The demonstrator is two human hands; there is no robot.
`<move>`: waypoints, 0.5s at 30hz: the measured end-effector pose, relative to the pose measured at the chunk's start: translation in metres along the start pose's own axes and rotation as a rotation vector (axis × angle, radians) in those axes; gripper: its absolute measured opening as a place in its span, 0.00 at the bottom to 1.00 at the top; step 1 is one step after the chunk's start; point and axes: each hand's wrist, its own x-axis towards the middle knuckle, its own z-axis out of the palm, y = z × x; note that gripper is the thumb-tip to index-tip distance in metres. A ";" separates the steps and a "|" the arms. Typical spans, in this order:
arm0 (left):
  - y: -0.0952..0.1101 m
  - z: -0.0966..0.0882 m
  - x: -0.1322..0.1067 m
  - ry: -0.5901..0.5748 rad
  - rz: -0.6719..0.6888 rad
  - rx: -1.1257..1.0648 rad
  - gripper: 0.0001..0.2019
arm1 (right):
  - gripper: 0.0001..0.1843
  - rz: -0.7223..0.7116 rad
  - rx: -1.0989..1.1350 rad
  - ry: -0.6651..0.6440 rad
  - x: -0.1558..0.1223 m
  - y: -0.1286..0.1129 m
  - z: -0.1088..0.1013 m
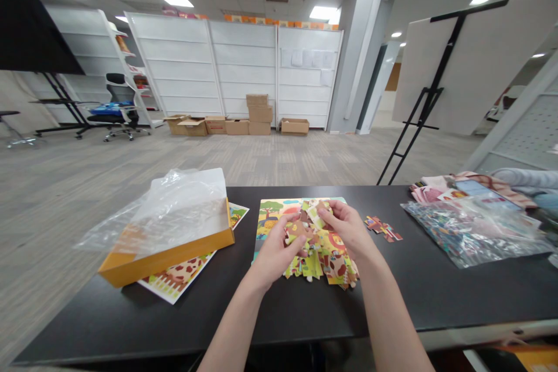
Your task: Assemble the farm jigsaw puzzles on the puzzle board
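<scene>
Left hand (pixel 275 254) and right hand (pixel 344 226) angle inward over the table, fingers (pixel 326 209) curled and pinching jigsaw pieces (pixel 313 213).

I can't read a single word, number or brand from here. The sheets of paper (pixel 306 59) taped to the white panel (pixel 307 93) look too small and too far off to make out, and so do any markings on the cardboard boxes (pixel 259 115) stacked on the floor. On the desk, the jigsaw pieces (pixel 325 256) and the puzzle board (pixel 274 218) show only cartoon pictures as far as I can tell, and the orange box (pixel 165 256) shows no lettering I can read. The plastic bag (pixel 473 232) at the desk's right end is too glossy and crowded to read through.
</scene>
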 end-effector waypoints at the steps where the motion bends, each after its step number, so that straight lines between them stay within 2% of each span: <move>1: -0.002 0.000 0.001 -0.001 0.010 -0.001 0.26 | 0.23 -0.001 0.021 0.020 0.000 0.000 -0.002; 5: -0.006 0.000 0.005 0.022 -0.003 0.059 0.19 | 0.20 0.042 0.083 -0.071 -0.004 -0.003 -0.003; 10: -0.006 0.001 0.003 -0.011 -0.016 0.094 0.15 | 0.22 0.096 0.014 -0.208 -0.005 -0.001 0.004; 12: -0.006 0.001 0.001 -0.038 -0.009 0.065 0.18 | 0.24 0.095 -0.006 -0.158 -0.003 0.001 0.004; 15: -0.005 0.001 0.000 -0.091 -0.004 -0.025 0.27 | 0.25 0.049 0.028 0.001 0.001 0.001 0.000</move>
